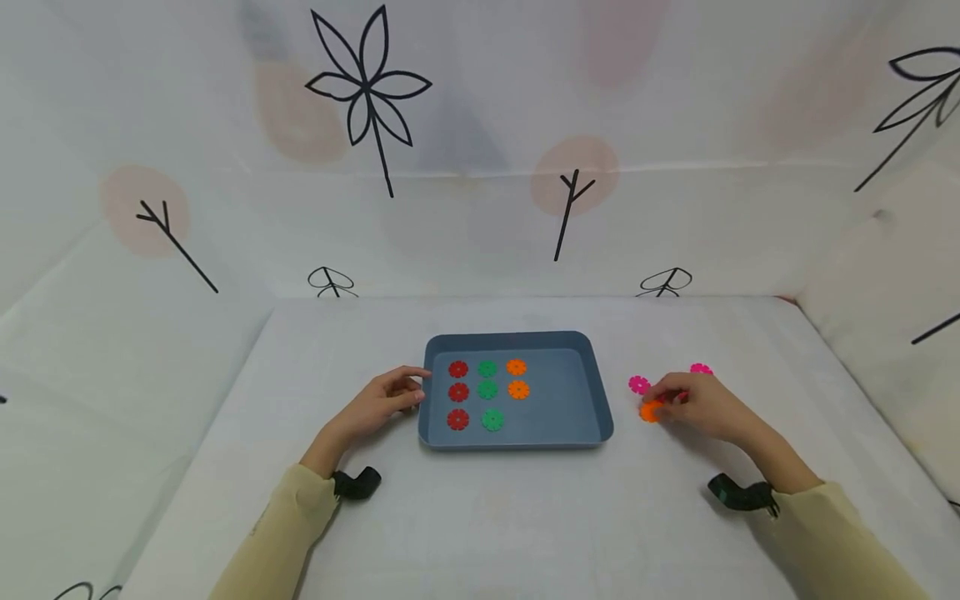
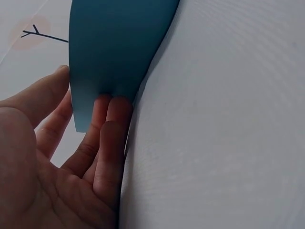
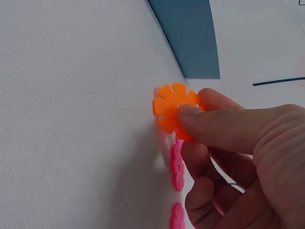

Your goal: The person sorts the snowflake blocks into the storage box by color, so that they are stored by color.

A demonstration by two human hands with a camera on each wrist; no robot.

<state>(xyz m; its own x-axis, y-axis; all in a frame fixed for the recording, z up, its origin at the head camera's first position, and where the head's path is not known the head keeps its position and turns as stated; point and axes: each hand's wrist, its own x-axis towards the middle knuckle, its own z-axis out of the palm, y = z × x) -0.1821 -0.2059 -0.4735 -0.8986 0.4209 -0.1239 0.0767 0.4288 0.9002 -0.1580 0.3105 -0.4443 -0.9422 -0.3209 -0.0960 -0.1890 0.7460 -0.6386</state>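
"What's the left hand [image 1: 377, 403] up to?"

"Its relaxed, slightly bent fingers rest against the left wall of the tray [image 1: 562, 400], gripping nothing that I can see. Steadying it, perhaps."

"And inside?"

"Three red discs [image 1: 458, 392], three green discs [image 1: 487, 389], then two orange discs [image 1: 518, 389], with bare floor at the near end of that last column and all along the right."

"Beyond the tray?"

"A strip of bare white cloth [image 1: 562, 517], then the right hand [image 1: 705, 410]. Its thumb and forefinger pinch a loose orange disc [image 1: 649, 412], close to the cloth; I can't tell whether they touch. Pink discs [image 1: 640, 384] lie just beside."

"So, which step?"

"Picking up, I'd judge. The next move seems to call for clearing the right rim and lowering into that orange column's gap, without brushing the pinks."
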